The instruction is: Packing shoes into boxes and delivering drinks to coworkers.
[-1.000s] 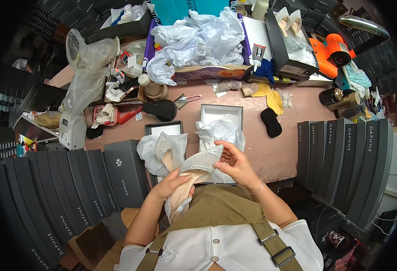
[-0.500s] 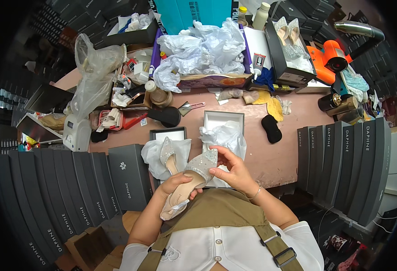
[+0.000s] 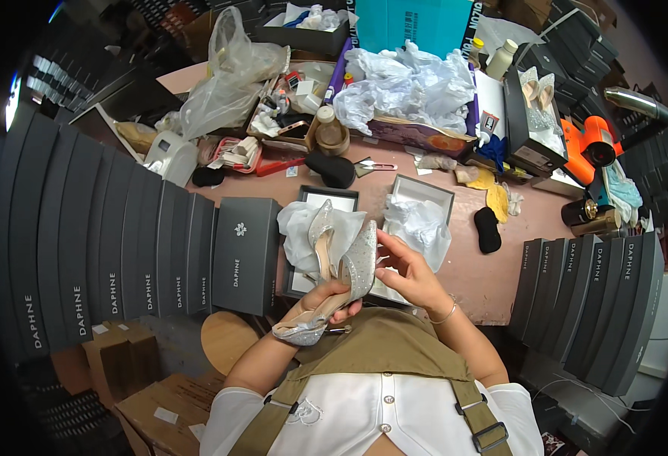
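Observation:
A glittery silver high-heeled shoe [image 3: 360,262] is gripped around its middle by my left hand [image 3: 328,298], fingers wrapped under it. It is tilted on its side, the pointed toe away from me and the back strap close to my apron. At the toe's right side is my right hand [image 3: 413,280], fingers curved and apart, the tips at or just touching the shoe's edge. The matching shoe [image 3: 322,220] rests on white tissue paper [image 3: 294,228] in an open dark shoebox [image 3: 347,196], partly covered by the held shoe.
A grey-rimmed box part [image 3: 432,190] with crumpled tissue lies right of the shoes. Dark shoeboxes [image 3: 246,251] line the left, and more shoeboxes [image 3: 577,296] stand at the right. Behind are a tissue-filled purple box [image 3: 425,131], a bottle [image 3: 331,131] and an orange heat gun [image 3: 596,144].
The held shoe has turned from showing its insole to lying on its side, its toe more upright. My right fingers have shifted along the toe. The whole view has swung leftward.

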`<state>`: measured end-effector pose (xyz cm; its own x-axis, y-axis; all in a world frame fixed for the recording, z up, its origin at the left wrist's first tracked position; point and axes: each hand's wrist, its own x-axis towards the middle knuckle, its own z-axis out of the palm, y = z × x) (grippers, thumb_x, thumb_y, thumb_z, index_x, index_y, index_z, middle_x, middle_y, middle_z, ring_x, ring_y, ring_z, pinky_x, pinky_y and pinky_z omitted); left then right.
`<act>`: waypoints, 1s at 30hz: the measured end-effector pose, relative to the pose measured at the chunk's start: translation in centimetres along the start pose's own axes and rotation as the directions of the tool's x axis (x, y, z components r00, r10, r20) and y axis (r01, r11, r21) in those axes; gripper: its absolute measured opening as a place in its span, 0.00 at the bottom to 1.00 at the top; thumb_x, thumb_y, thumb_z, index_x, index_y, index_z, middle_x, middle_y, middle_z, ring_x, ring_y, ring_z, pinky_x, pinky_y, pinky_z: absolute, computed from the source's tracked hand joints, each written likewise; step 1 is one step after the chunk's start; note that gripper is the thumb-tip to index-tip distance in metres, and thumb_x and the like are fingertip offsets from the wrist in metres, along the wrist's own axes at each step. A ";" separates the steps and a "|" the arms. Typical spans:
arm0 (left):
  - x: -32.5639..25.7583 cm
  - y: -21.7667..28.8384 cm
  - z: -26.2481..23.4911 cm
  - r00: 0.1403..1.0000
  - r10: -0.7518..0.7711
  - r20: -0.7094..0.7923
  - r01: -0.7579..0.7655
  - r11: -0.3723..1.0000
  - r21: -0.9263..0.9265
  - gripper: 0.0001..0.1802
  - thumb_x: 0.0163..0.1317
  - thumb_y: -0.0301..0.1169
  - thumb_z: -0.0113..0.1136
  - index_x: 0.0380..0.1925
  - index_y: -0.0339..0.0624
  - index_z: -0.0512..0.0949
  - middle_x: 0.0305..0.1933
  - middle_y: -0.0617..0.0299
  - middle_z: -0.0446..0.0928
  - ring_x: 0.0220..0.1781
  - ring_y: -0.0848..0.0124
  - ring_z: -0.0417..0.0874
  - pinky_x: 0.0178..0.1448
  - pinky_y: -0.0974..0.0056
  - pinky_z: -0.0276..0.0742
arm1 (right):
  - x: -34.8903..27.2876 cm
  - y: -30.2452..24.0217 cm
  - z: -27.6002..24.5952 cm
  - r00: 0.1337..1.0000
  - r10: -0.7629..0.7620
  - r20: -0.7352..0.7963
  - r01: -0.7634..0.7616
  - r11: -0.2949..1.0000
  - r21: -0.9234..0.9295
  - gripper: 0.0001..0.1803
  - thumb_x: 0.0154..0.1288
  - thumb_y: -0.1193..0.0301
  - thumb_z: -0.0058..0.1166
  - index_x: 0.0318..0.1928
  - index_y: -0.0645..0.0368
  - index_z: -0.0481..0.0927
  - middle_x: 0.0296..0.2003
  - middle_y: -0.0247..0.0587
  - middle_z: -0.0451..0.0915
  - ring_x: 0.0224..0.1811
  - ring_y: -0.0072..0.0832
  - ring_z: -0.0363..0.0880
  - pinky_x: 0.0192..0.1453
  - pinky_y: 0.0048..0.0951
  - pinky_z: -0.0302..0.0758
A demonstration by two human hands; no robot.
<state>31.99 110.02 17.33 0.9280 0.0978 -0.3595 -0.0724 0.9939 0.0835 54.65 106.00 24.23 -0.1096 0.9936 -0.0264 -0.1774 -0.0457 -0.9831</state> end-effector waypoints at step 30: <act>-7.4 4.6 -5.1 0.638 0.607 -0.474 -0.582 0.783 0.219 0.28 0.63 0.40 0.48 0.55 0.28 0.65 0.55 0.46 0.72 0.60 0.59 0.73 0.68 0.56 0.66 | 2.7 8.8 10.4 0.996 -0.025 0.082 0.085 0.385 -0.919 0.19 0.50 0.66 0.63 0.41 0.62 0.78 0.52 0.44 0.72 0.62 0.44 0.64 0.65 0.49 0.58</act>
<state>22.88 114.16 15.66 0.3745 0.6900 -0.6194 -0.5168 0.7099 0.4784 42.59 107.24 17.36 -0.1845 0.9827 0.0134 0.8210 0.1616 -0.5476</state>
